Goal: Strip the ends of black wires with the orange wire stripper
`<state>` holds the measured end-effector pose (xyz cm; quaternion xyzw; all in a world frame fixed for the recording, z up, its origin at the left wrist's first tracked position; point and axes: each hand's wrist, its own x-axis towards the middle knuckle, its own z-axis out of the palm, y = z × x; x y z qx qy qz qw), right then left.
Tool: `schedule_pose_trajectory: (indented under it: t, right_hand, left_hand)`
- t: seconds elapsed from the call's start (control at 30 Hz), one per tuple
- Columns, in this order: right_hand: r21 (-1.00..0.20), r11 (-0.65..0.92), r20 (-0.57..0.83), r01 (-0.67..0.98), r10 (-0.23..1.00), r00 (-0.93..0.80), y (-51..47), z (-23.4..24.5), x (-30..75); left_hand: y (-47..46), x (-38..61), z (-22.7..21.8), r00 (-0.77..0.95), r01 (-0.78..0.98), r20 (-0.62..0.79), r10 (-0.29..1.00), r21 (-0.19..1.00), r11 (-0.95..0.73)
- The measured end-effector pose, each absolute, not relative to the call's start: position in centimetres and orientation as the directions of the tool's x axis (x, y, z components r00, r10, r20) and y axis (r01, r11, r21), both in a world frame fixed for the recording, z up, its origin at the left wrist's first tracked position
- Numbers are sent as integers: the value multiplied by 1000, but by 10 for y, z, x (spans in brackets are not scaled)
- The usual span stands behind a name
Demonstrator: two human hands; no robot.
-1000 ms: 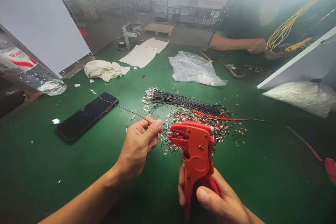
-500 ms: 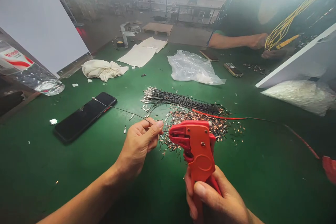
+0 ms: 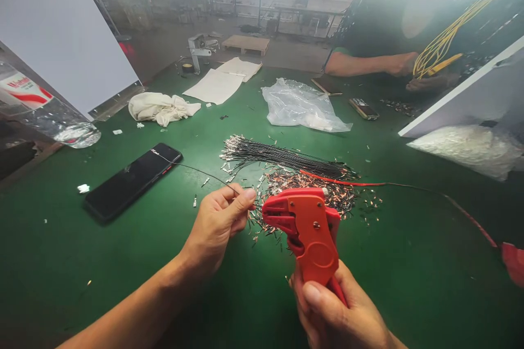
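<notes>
My left hand (image 3: pixel 219 223) pinches a thin black wire (image 3: pixel 189 168) between thumb and forefinger; the wire runs back and left over the black phone (image 3: pixel 131 180). My right hand (image 3: pixel 338 313) is wrapped round the handles of a red wire stripper (image 3: pixel 308 232), whose jaws point left, close to my left fingertips. Just behind the tool lie a bundle of black wires (image 3: pixel 282 157) and a heap of small copper-coloured bits (image 3: pixel 315 193) on the green table (image 3: pixel 123 262).
A red cable (image 3: pixel 409 188) trails right. A crumpled cloth (image 3: pixel 161 107), white sheets (image 3: pixel 221 80), a clear plastic bag (image 3: pixel 301 104) and a plastic bottle (image 3: pixel 41 114) lie further back. Another person's hands (image 3: pixel 403 65) handle yellow wires at the far right.
My right hand has tilted the stripper and slid down its handles, the jaws nearing my left fingertips. The wire's far end has swung right over the phone.
</notes>
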<state>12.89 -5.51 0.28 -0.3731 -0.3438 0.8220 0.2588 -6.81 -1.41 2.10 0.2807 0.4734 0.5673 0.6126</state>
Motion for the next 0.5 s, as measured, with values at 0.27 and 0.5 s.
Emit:
schedule_pose_trajectory:
  t: [0.27,0.5]
  right_hand:
    - [-773,-610,-341,-175,632,-696,-52,-6,133]
    - [-734,-619,-194,-279,585,-788,-42,2,133]
  left_hand:
    - [-13,-67,19,-108,-426,-252,962,886,184]
    - [-11,-74,17,-360,-320,-118,925,948,-4]
